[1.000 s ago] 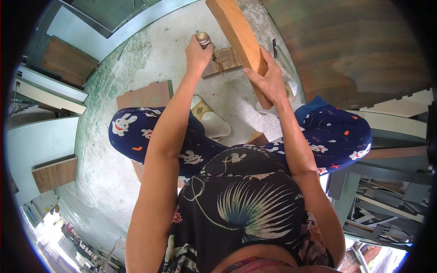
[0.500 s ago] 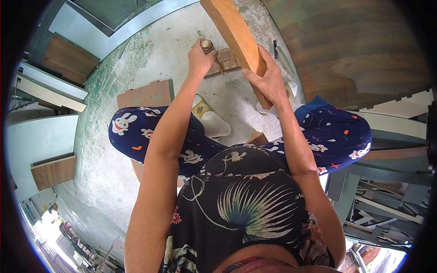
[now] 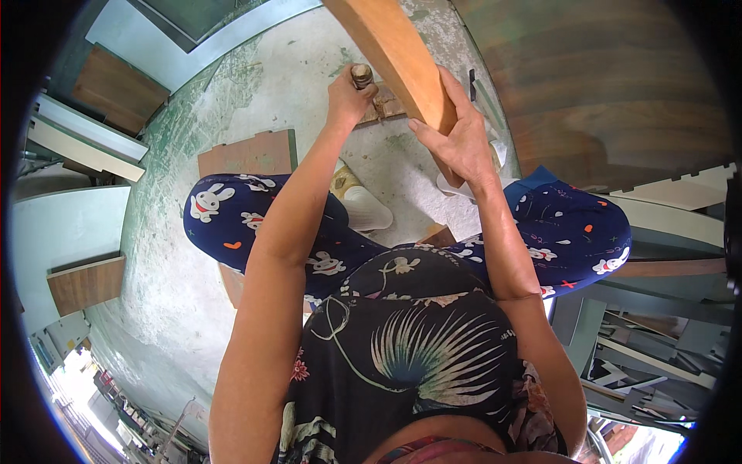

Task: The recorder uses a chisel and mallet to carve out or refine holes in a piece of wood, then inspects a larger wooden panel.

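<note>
From my feed, the right hand (image 3: 462,143) clamps the plank (image 3: 402,58), which slants up-left across the concrete floor (image 3: 255,85). The left hand (image 3: 348,97) fists a wooden handle (image 3: 361,75) just left of it.

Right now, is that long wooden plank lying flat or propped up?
Propped up: the wooden plank slants above the concrete floor, gripped by the right hand.

Long orange-brown wooden plank (image 3: 402,58) slanting across the middle, bare pale concrete floor (image 3: 294,85) open to its left, flat brown board (image 3: 251,155) lying lower left of it, dark round wooden tabletop (image 3: 610,85) crowding its right, knees hemming in the room below it
</note>
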Demonstrator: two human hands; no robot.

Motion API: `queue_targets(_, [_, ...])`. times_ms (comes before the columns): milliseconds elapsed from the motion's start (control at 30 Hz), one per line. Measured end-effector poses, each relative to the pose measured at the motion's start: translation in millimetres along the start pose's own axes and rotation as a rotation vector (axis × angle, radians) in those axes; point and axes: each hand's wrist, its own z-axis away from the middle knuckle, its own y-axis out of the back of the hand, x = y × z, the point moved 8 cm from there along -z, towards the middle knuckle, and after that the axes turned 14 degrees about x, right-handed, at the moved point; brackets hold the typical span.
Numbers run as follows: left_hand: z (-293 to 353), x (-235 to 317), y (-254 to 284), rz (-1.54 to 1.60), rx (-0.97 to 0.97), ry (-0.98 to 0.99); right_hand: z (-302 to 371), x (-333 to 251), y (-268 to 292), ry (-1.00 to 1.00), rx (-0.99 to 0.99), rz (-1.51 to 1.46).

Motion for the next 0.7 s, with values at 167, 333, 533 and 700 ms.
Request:
queue_targets(167, [-1.5,-1.8,2.5,-0.053,0.031,-0.015,5.2,33.7,-25.1,-0.127,-0.183,0.349])
queue_targets(333, [2.2,-0.3,3.0,0.029,0.007,-0.048,7.7,23.4,-11.8,0.028,-0.033,0.189])
queue_targets(533, [-3.7,-6.6,3.2,0.058,0.032,-0.046,11.4,44.1,-29.2,-0.207,-0.233,0.354])
queue_targets(700, [-6.1,-25.7,-3.6,0.082,-0.030,0.060,5.8,34.9,-13.4,-0.052,-0.071,0.184])
